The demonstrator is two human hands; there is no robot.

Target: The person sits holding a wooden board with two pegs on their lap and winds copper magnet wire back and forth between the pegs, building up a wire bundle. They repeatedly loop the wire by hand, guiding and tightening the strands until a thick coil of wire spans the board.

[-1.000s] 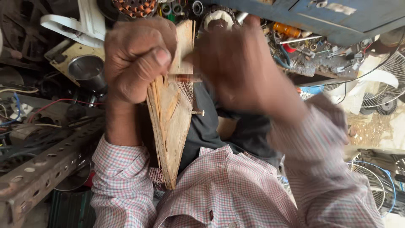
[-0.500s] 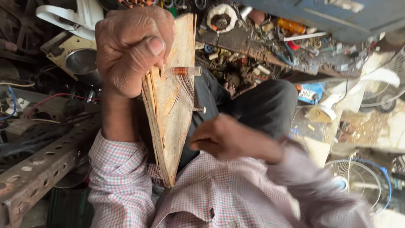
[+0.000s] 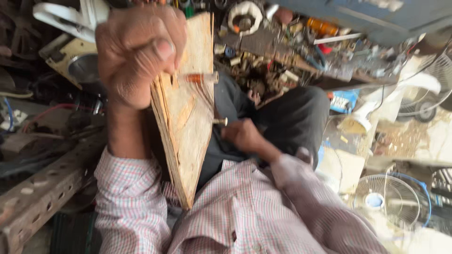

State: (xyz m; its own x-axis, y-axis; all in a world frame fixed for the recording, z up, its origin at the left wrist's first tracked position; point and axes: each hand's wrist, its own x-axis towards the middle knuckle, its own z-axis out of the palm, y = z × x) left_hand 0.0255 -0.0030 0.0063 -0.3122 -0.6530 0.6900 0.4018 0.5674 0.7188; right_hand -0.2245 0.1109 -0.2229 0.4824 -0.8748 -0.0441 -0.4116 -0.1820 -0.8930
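I sit in a cluttered repair workshop. Small metal parts and scrap (image 3: 263, 61) litter the floor ahead of me, a perforated steel bar (image 3: 37, 197) lies at my left, and fan guards (image 3: 388, 200) and a white fan stand (image 3: 376, 110) crowd my right.

Wooden board (image 3: 186, 117): one, upright. Metal pegs projecting from its face: two, an upper one wound with copper wire (image 3: 201, 77) and a lower bare one (image 3: 220, 122). Hands: two, left hand (image 3: 136, 54) and right hand (image 3: 241, 134). Fan guards: two, one white (image 3: 386, 200), one at the right edge (image 3: 431, 89).
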